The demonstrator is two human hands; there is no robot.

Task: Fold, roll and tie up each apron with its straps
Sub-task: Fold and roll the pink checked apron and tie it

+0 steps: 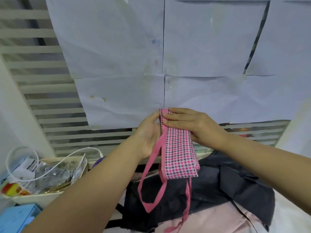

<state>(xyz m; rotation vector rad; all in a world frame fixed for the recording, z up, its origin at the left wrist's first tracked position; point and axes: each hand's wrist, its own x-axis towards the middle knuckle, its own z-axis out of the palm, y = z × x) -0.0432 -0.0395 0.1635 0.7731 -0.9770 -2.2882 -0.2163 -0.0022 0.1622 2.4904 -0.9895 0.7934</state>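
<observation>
Head view: I hold the folded checked apron (180,153) up in the air, above a dark cloth pile (223,185) near me.
Left hand: my left hand (149,137) grips the apron's left edge, thumb on the pink band, fingers hidden behind.
Right hand: my right hand (193,125) lies flat across the top, fingers straight, pressing the folds.
Straps: the pink straps (151,185) dangle loose below.
Handling: light and limp, I judge; the folds could slip open.
Hold: best at the top band, likely the firmest part.

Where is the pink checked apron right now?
Head view, centre: folded pink checked apron held between the left hand and right hand, before the papered wall, its straps dangling over dark cloth.
</observation>
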